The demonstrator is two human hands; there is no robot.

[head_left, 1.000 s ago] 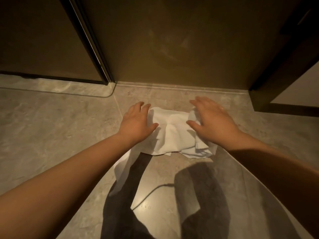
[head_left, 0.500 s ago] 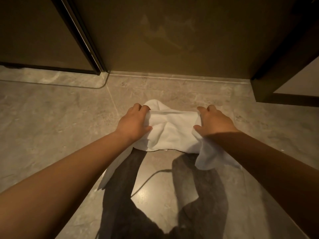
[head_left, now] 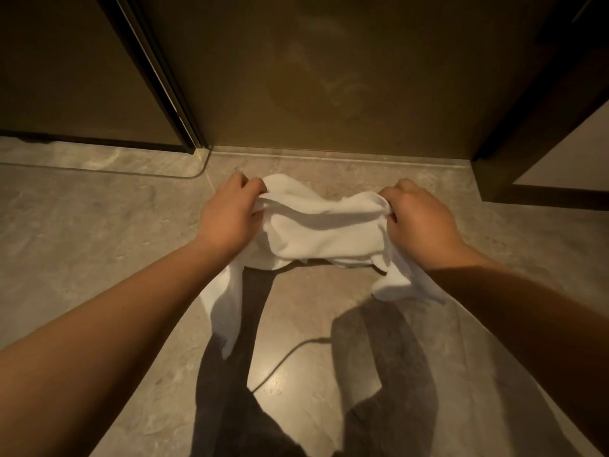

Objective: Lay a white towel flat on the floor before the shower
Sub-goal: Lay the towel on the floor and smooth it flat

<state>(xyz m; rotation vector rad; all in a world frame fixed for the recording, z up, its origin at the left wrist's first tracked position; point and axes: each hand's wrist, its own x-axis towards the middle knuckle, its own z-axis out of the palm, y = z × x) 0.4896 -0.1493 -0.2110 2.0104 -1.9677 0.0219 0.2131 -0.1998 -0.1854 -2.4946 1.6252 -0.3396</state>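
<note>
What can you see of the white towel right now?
The white towel looks like soft cloth, bunched and creased, not yet flat. The left hand and right hand each grip an upper end with closed fingers, so its middle sags between them. Loose ends hang below each hand. It sits over the grey tiled floor, near the dark shower door.

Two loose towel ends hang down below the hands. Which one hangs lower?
The end under the left hand: that strip of the white towel trails well down beside the left forearm, while the end under the right hand stops short.
</note>
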